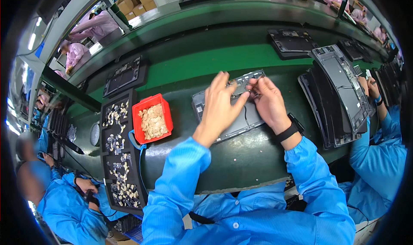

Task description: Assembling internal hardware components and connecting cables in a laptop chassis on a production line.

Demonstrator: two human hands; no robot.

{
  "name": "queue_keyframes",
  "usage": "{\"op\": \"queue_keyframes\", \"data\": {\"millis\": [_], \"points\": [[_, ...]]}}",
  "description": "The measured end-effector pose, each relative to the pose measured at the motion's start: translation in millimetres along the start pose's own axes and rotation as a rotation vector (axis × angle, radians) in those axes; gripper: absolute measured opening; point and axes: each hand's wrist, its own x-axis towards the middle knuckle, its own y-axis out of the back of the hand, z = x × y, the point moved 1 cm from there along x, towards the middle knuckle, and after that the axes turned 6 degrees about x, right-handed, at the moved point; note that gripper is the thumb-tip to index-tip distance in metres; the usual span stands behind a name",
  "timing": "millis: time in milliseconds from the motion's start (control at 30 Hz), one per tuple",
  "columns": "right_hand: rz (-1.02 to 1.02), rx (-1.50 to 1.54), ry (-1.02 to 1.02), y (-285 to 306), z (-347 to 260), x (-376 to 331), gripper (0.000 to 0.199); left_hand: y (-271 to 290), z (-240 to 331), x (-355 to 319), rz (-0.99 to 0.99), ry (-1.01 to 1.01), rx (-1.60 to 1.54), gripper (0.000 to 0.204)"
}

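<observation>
In front of me on the dark green bench lies an opened grey laptop chassis (251, 118) with its circuit board and cables exposed. My left hand (218, 107) is over its left half, fingers extended and apart, holding nothing. Over the upper right part of the chassis, my right hand (269, 102) has its thumb and fingertips drawn together. Whatever those fingertips hold, if anything, is too small to make out. The right wrist wears a black band (289, 133). Both hands cover part of the board.
Left of the chassis stands a red bin (169, 121) of pale small pieces, beside a black compartment tray (103, 152) of small parts. A blue strap (134, 141) hangs by the bin. Several chassis are stacked (337, 88) at right. Co-workers sit on both sides; a green conveyor (206, 51) runs behind.
</observation>
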Motion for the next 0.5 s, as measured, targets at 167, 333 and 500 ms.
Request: {"op": "queue_keyframes", "data": {"millis": [167, 333, 500], "points": [[-0.095, -0.165, 0.019, 10.3, -29.6, 1.0, 0.015, -26.6, -35.8, 5.4, -0.257, -0.178, 0.211, 0.059], [0.022, -0.661, -0.156, -8.4, -54.5, -69.0, 0.029, 5.0, 15.2, -50.2, -0.380, -0.176, 0.167, 0.050], [0.195, -0.926, -0.144, -9.4, -52.5, -126.2, 0.022, 17.0, 41.7, -87.8, -0.314, -0.229, 0.246, 0.047]]}}
